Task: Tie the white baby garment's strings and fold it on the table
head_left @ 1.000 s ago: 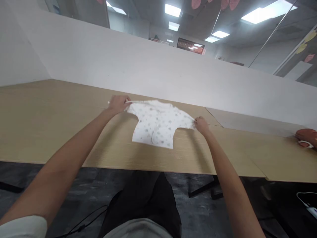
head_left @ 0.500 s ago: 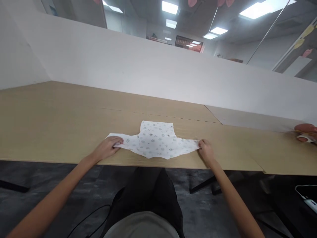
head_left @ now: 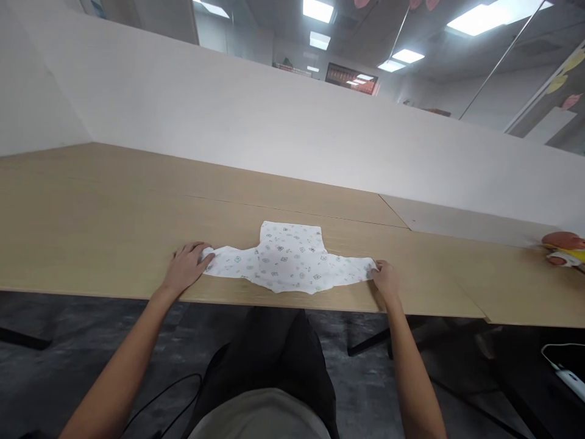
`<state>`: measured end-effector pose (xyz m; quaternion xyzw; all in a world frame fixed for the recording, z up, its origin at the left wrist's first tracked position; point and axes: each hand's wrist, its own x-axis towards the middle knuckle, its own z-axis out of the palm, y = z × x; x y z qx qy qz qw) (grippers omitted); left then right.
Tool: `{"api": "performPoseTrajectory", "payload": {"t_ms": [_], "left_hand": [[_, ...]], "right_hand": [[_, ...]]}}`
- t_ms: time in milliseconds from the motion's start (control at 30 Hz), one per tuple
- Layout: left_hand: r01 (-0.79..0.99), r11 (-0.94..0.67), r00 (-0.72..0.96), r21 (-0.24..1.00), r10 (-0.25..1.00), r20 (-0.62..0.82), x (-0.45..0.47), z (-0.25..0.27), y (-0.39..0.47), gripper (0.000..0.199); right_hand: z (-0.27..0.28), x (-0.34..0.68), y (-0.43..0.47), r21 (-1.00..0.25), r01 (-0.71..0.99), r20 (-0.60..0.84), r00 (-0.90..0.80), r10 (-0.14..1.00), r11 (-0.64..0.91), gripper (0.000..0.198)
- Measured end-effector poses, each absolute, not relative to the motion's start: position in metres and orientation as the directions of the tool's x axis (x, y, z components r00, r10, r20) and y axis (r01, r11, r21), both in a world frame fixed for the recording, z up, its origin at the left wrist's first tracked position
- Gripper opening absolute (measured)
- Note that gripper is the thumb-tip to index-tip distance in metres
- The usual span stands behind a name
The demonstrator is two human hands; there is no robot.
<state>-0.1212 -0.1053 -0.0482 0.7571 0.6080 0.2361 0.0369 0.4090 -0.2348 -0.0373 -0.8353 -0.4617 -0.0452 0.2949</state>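
While the baby shirt (head_left: 289,259) lies flat near the counter's front edge (head_left: 114,291), the left hand (head_left: 185,266) pins one sleeve end under loose, spread fingers and the right hand (head_left: 386,279) pinches the other sleeve end. Bare wood lies open on both sides and behind, up to the white partition (head_left: 274,122). The print carries no readable writing.

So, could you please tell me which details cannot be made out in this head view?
- Orange object: cut off by the right edge and blurred; what it is stays unclear.
- Print motifs on the baby shirt: too small to identify.
- Left hand and right hand: each covers a sleeve end, so whether they pinch or merely press is unclear.
- White device on the floor: cut off at the right edge.
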Motion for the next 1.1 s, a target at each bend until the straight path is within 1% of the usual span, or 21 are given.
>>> {"api": "performPoseTrajectory", "payload": {"t_ms": [67,100,133,200,233,300,367,500,633,767,867,933,1000,1033,1100], "left_hand": [[0.855,-0.307,0.186,0.417,0.934,0.306,-0.122,-0.045,-0.108,0.045],[0.824,-0.316,0.185,0.470,0.935,0.303,-0.123,-0.043,-0.109,0.044],[0.793,-0.310,0.170,0.524,0.939,0.298,-0.124,-0.042,-0.110,0.044],[0.731,-0.274,0.115,0.625,0.952,0.284,-0.127,-0.041,-0.111,0.045],[0.703,-0.251,0.080,0.666,0.958,0.277,-0.128,-0.041,-0.111,0.046],[0.655,-0.225,0.037,0.721,0.963,0.267,-0.129,-0.041,-0.112,0.050],[0.639,-0.224,0.041,0.736,0.965,0.258,-0.129,-0.041,-0.112,0.055],[0.679,-0.256,0.097,0.688,0.960,0.262,-0.129,-0.041,-0.113,0.058],[0.646,-0.227,0.064,0.729,0.967,0.245,-0.129,-0.040,-0.112,0.060],[0.633,-0.246,0.087,0.734,0.965,0.248,-0.128,-0.039,-0.112,0.056],[0.629,-0.266,0.103,0.731,0.960,0.261,-0.129,-0.040,-0.111,0.052],[0.618,-0.260,0.080,0.742,0.959,0.270,-0.130,-0.042,-0.110,0.051],[0.585,-0.235,0.031,0.776,0.963,0.268,-0.128,-0.042,-0.110,0.053],[0.557,-0.215,-0.002,0.802,0.966,0.260,-0.126,-0.040,-0.111,0.055],[0.479,-0.176,-0.073,0.860,0.968,0.239,-0.117,-0.034,-0.113,0.060]], "right_hand": [[-0.022,0.383,-0.223,-0.535,0.762,0.387,0.605,0.696,-0.365,0.042],[-0.015,0.365,-0.217,-0.577,0.750,0.426,0.613,0.666,-0.322,0.042],[-0.008,0.342,-0.210,-0.614,0.750,0.475,0.601,0.643,-0.247,0.041],[-0.002,0.290,-0.199,-0.642,0.764,0.548,0.515,0.659,-0.063,0.037],[-0.002,0.262,-0.194,-0.640,0.768,0.562,0.459,0.689,0.010,0.035],[-0.009,0.212,-0.186,-0.621,0.778,0.560,0.353,0.749,0.097,0.035],[-0.021,0.175,-0.181,-0.607,0.786,0.539,0.302,0.787,0.114,0.036],[-0.040,0.143,-0.178,-0.589,0.803,0.493,0.272,0.826,0.087,0.038],[-0.043,0.141,-0.178,-0.559,0.824,0.501,0.249,0.829,0.091,0.039],[-0.043,0.134,-0.179,-0.512,0.847,0.492,0.157,0.856,0.139,0.037],[-0.043,0.120,-0.195,-0.499,0.847,0.490,0.102,0.866,0.182,0.029],[-0.048,0.107,-0.220,-0.532,0.813,0.546,0.114,0.830,0.238,0.025],[-0.065,0.093,-0.254,-0.555,0.757,0.618,0.096,0.780,0.346,0.023],[-0.078,0.087,-0.272,-0.537,0.728,0.654,0.041,0.755,0.426,0.022],[-0.111,0.078,-0.303,-0.487,0.677,0.667,-0.121,0.735,0.553,0.020]]}}
